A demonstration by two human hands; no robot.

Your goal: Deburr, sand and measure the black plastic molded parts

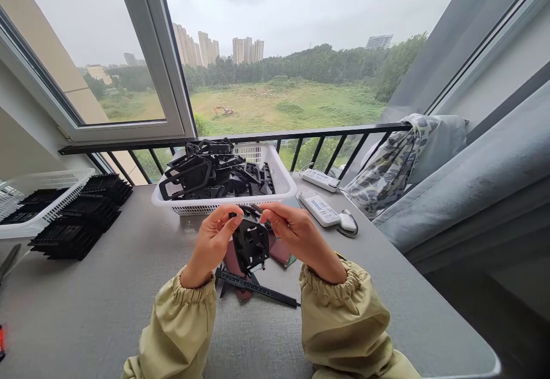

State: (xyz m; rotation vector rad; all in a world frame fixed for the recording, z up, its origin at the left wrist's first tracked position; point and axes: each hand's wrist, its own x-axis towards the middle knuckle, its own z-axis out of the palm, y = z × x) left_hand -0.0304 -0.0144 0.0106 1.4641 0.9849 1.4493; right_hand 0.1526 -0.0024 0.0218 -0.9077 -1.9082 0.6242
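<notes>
A black moulded plastic part point(250, 241) with cut-outs hangs upright between my hands, above the table. My left hand point(215, 240) pinches its upper left edge between thumb and fingers. At the upper right edge, my right hand point(296, 231) is closed on the same part. Below it lies a black caliper point(258, 288), slanting across the table. Reddish-brown pieces point(281, 253), perhaps sandpaper, lie beneath and behind the part, partly hidden by it. Just beyond my hands stands a white plastic basket point(223, 204) heaped with similar black plastic parts point(215, 167).
At the left, stacked black grid-like parts point(81, 215) stand beside another white basket point(79, 187). White power strips point(318, 207) with a plug point(349, 221) lie at the right. A black railing point(301, 134) runs along the window behind the table. Camouflage cloth point(387, 164) hangs over its right end.
</notes>
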